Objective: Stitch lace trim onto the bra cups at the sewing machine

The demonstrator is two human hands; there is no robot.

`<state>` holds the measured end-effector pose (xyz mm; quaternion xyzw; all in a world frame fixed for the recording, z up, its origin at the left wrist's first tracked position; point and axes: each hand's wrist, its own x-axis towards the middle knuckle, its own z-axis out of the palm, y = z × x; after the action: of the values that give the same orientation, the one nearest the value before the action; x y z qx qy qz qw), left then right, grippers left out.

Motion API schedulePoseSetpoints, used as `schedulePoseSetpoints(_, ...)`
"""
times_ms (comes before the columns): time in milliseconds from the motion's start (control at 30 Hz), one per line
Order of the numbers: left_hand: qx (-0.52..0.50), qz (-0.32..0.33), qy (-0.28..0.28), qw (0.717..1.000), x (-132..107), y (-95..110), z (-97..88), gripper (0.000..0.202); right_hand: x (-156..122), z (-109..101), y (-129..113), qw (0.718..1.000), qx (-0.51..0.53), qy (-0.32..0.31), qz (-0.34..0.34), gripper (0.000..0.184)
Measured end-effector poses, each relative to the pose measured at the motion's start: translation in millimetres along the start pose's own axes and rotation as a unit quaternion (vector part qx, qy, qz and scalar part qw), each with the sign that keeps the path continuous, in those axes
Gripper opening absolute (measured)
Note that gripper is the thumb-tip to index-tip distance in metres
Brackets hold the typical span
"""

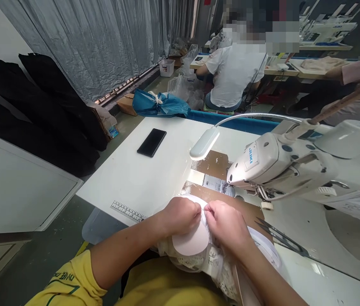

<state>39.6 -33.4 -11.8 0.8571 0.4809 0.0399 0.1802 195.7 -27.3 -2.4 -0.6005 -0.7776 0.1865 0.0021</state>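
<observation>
Near the front edge of the table, my left hand [181,216] is closed, its fingertips pinching the edge of a white lace garment that looks like a padded bra [192,244]. My right hand [226,223] pinches the same edge just to the right, fingertips close to those of the left. A smooth, pale rounded pad hangs below my left hand, with cream lace gathered under it and toward my lap. The exact spot between my fingertips is hidden. Black scissors [282,237] lie to the right of my right forearm.
A JUKI sewing machine [275,161] stands at the right, its lamp [204,143] over the white table [119,170]. A phone [152,142] lies toward the back. Beside my right wrist is a round white dish [264,246]. Co-workers [235,70] sit beyond.
</observation>
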Motion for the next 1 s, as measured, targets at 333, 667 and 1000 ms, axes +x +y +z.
schedulePoseSetpoints(333,-0.041,-0.040,0.087,0.995,-3,0,17.4,0.016,1,2,0,1.000,-0.007,0.004,-0.001,0.019)
schedulePoseSetpoints(667,0.063,0.012,0.085,0.994,-2,0,22.2,0.022,2,2,1,1.000,-0.006,0.003,-0.002,0.019)
schedulePoseSetpoints(1000,0.065,0.020,0.116,0.991,4,-1,29.7,0.019,1,2,-1,1.000,-0.007,0.001,0.006,0.020)
